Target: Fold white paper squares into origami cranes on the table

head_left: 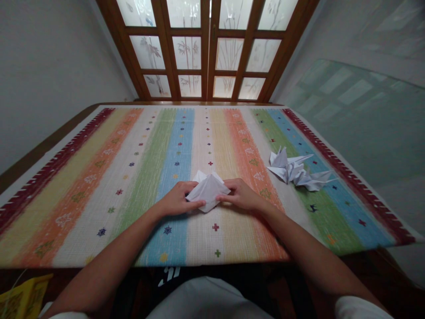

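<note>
Rounded shirt (206, 301) below, left hand (176, 199) and right hand (244, 195) pinch creased paper (208, 191).

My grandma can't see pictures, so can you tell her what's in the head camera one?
A person's left hand and right hand hold a folded piece of white paper over a striped tablecloth. White origami cranes lie to the right, and wood-framed glass doors stand behind.
</note>
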Motion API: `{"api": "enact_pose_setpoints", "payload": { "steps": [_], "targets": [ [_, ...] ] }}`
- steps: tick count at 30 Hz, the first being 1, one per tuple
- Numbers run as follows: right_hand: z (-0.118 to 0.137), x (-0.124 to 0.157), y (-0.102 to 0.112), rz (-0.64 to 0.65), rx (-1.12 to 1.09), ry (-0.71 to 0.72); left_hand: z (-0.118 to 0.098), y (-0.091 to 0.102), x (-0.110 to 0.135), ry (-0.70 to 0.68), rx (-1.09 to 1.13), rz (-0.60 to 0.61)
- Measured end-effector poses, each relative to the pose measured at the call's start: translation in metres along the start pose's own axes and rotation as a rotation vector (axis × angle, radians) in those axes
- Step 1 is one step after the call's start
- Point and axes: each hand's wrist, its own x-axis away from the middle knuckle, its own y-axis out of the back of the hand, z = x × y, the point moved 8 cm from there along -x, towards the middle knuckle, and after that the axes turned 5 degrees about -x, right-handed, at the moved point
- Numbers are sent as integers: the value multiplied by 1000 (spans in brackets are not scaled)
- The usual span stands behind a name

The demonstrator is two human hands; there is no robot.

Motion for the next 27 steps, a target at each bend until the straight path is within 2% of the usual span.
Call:
{"api": "enact_pose_setpoints", "payload": {
  "steps": [3, 6, 9, 12, 14, 17, 21, 27],
  "targets": [
    [-6, 0, -1, -35, -53, -74, -2, 3, 0, -29, -17, -50],
    [-4, -1, -2, -53, -59, -73, -2, 1, 0, -46, -12, -69],
    [1, -2, 0, -96, -74, -42, -2, 5, 0, -55, 27, -193],
    [-4, -3, 5, -187, -152, -56, 7, 13, 3, 21, 140, -364],
    [-12, -3, 7, -241, -269, -96, 17, 12, 3, 121, 282, -404],
    [-21, -4, 6, -296, -433, -133, 29, 2, 0, 216, 550, -373],
    [-26, -4, 9, -366, -545, -140, 34, -12, -5, 253, 790, -292],
    [-33, -5, 12, -387, -608, -155, 35, -16, -6, 304, 747, -211]
  ]
}}
